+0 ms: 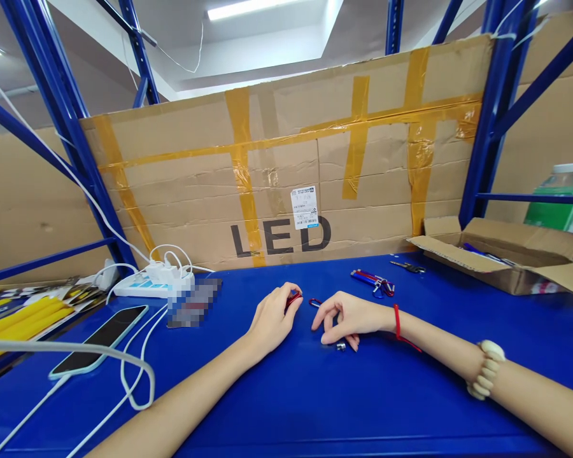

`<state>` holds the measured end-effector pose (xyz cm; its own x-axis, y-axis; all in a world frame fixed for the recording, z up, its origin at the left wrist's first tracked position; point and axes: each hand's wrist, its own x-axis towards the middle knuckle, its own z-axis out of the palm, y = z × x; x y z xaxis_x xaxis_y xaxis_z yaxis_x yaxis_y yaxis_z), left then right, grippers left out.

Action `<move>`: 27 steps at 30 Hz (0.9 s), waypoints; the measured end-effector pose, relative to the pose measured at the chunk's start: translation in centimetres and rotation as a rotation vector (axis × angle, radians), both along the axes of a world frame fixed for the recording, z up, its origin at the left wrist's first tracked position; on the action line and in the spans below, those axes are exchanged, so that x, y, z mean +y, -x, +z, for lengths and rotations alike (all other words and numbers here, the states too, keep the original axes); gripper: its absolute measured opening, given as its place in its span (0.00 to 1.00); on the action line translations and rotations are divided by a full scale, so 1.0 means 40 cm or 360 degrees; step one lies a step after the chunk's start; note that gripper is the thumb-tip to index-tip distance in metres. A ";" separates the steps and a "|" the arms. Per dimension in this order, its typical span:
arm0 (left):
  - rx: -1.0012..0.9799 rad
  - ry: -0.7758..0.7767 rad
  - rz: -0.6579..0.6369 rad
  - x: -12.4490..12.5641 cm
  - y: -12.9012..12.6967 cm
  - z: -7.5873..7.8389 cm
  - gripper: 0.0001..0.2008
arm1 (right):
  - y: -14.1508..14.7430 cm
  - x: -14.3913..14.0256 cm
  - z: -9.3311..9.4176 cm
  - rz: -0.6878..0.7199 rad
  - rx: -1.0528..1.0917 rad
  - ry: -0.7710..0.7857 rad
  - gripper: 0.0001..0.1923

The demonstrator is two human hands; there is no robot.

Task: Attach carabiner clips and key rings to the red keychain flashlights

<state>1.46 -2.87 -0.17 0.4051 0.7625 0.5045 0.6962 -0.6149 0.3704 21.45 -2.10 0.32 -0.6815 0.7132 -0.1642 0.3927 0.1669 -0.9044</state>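
My left hand (pixel 273 319) rests on the blue tabletop with its fingers closed around a small shiny red piece (pixel 293 298), mostly hidden by the fingers. To its right, my right hand (pixel 351 317) hovers low over the table, its fingers bent downward and apart, with nothing visible in them. A small red carabiner (pixel 314 303) lies just beyond its fingertips. Beneath that hand sits a tiny silver metal part (pixel 340 346), close to the lower fingers. Farther back lies a group of slim red and blue pieces (pixel 372 280) with carabiner clips.
A key (pixel 408 267) lies near the cardboard panel (pixel 195 210). An open cardboard box (pixel 496 273) stands at right, a green bottle (pixel 554 200) behind it. At left are a phone (pixel 100 340), a power strip (pixel 148 285), white cables (pixel 146 381) and yellow packets (pixel 28 321).
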 end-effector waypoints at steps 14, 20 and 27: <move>-0.0107 0.0124 0.0121 0.012 -0.004 -0.015 0.07 | 0.004 -0.006 0.011 0.0033 -0.0028 0.0165 0.26; -0.0092 0.0112 0.0172 0.012 0.001 -0.009 0.07 | -0.001 0.001 0.004 0.0057 0.0013 0.0227 0.27; -0.0027 0.0045 0.0172 0.008 0.000 -0.005 0.06 | 0.005 0.003 -0.006 0.0019 0.0144 0.0213 0.27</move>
<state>1.45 -2.53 -0.39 0.3114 0.8153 0.4882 0.7511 -0.5258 0.3991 21.27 -1.97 0.07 -0.7063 0.6807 -0.1946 0.3072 0.0471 -0.9505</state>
